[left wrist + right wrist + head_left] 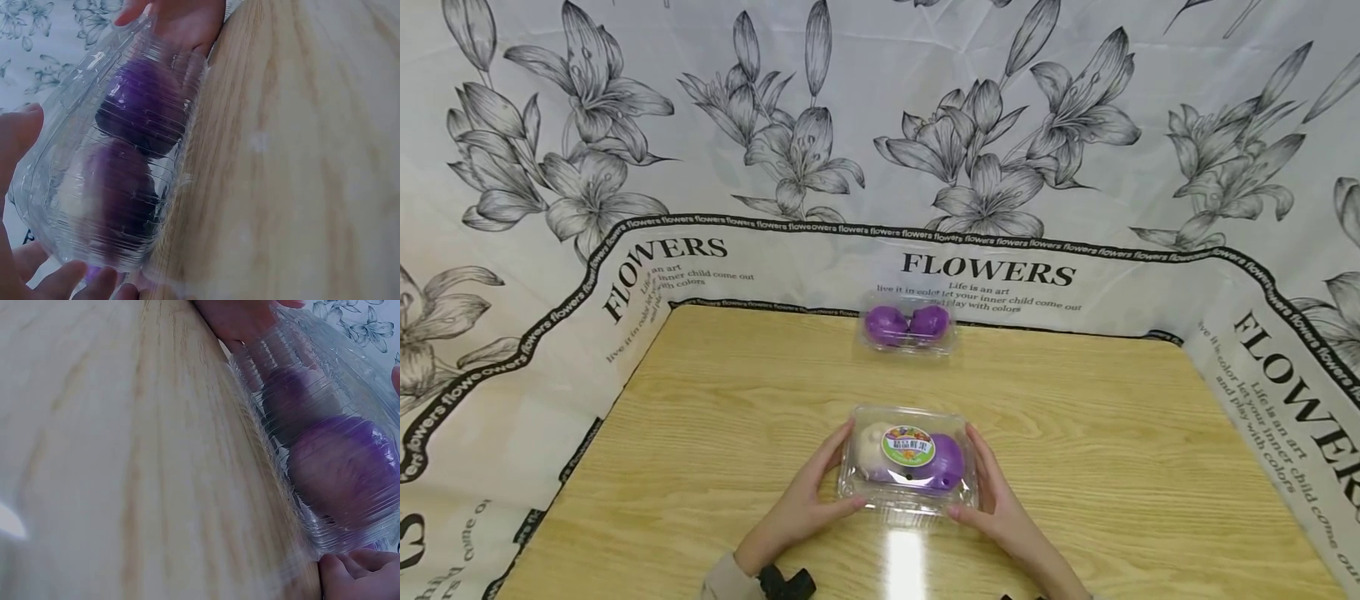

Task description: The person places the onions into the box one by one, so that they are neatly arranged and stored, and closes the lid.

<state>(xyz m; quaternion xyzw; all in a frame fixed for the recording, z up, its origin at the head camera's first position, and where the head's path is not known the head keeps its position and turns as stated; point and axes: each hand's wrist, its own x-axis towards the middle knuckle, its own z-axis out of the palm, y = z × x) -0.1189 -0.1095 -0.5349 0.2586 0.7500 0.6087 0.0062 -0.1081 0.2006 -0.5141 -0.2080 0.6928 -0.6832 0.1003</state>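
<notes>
Both hands hold a clear plastic clamshell box (847, 482) close over the table, one hand at each end. My left hand (801, 507) has its thumb on the near edge and its fingers along the left side. The right hand (1003, 510) mirrors it on the right side. Inside lie a shiny purple round piece (949, 468) and a pale cream round piece (871, 457), which shows purple on another side in the left wrist view. An oval fruit-print label (908, 447) is on the lid. Fingertips reach around the box ends in both wrist views.
A second clear plastic box (908, 347) with two purple round pieces stands at the table's back edge. White cloth (820, 267) printed with flowers and lettering encloses the wooden table (737, 392) at the back and sides.
</notes>
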